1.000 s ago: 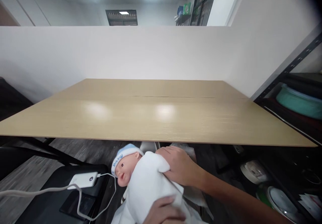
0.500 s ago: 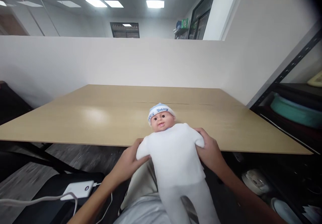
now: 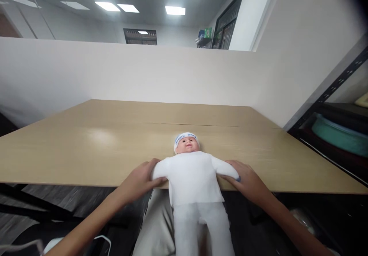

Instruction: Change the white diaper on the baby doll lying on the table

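Note:
A baby doll (image 3: 193,179) in a white top and white trousers lies face up at the table's front edge. Its head and upper body are over the tabletop, while the legs hang past the edge above my lap. On its head is a white and blue cap (image 3: 186,136) with blue lettering. My left hand (image 3: 143,177) is closed around the doll's arm on the left side of the picture. Around the other arm, my right hand (image 3: 243,177) is closed too, and a bit of blue shows at that sleeve's end. The doll's feet are out of view.
The wide wooden table (image 3: 115,148) reaches back to a low white wall (image 3: 172,72). On the right, a dark metal shelf holds a teal container (image 3: 340,135). A white device (image 3: 54,243) with a cable sits on a black seat at lower left.
Both hands have moved the doll forward onto the table's edge, and its arms are spread wider. My view has tilted slightly upward, and the doll's head now lies lower in the picture.

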Available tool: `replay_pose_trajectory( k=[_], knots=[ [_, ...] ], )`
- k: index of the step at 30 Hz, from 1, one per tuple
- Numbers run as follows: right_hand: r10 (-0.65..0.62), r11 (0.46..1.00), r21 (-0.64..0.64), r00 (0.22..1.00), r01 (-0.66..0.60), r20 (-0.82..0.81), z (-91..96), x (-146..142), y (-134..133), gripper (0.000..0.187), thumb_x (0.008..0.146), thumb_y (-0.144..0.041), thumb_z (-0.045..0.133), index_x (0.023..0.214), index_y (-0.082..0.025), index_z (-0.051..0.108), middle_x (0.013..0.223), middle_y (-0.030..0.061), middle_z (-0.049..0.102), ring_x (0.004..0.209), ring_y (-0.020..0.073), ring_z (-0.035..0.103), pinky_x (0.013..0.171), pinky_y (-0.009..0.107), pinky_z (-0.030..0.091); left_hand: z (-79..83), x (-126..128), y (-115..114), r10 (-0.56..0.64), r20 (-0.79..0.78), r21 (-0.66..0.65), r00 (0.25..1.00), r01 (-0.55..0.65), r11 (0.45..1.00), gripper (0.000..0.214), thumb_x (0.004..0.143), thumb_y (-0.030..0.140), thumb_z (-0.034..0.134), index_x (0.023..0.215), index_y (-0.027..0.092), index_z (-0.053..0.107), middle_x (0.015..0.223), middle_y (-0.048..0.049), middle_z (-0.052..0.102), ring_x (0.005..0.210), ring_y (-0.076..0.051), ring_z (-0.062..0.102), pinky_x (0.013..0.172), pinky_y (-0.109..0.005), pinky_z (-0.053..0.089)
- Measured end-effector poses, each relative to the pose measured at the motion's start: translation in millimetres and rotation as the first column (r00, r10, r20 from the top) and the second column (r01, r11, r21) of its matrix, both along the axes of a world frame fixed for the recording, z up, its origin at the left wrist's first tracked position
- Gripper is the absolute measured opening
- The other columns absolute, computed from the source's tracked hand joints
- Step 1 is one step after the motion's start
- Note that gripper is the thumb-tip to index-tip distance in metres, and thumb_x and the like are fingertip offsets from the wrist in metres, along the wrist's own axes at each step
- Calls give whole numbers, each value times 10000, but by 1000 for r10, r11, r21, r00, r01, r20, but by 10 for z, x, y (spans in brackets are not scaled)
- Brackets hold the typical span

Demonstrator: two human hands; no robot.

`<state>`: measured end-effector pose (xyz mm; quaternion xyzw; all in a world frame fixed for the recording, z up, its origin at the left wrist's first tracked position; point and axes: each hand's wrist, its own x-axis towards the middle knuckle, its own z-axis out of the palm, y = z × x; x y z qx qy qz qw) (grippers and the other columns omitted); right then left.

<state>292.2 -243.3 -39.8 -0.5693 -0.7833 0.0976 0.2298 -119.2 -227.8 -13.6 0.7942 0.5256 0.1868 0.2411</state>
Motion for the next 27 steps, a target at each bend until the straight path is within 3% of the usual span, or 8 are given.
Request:
replay_pose_trajectory(
  k=[4,7,18,21,27],
  knots=[
    [2,1000,1,999,-2,-44,-217,91,74,378,1020,-515,552,1282,-256,640,1255,113,704,1151,317,629,998,493,480,-272,-127,77,70,-38,143,997,-64,988,500,970,618,581,1305,248,616,1200,-90,717,1092,-319,644,932,-425,494],
    [3,1000,16,997,-1,-80,-337,79,260,357,1034,-493,536,1289,-255,612,1237,109,694,1117,309,625,967,476,491,-436,-177,299,93,-88,226,992,-72,972,482,967,640,579,1229,241,649,1145,-94,722,1045,-324,634,903,-446,490],
    [31,989,142,999,-28,-19,-465,6,1652,233,969,-373,573,1121,-210,642,1055,81,707,970,287,626,866,411,481,-549,-258,1833,70,-222,371,973,18,929,537,950,704,558,1101,199,662,1023,-83,715,980,-311,632,880,-423,458],
    [14,979,203,1000,-12,-9,-485,-5,2042,196,925,-340,590,1059,-211,652,994,67,709,928,277,633,838,389,482,-559,-240,2191,85,-204,402,975,4,916,490,953,669,567,1064,199,653,1016,-81,717,977,-309,638,872,-413,458],
    [-18,966,258,1000,18,-4,-509,-17,2728,262,831,-277,625,1083,-214,662,1020,76,728,949,291,640,850,386,477,-581,-176,2795,77,-154,487,985,8,874,429,920,530,614,1191,197,612,1132,-91,715,1059,-320,633,959,-451,445]
  ],
)
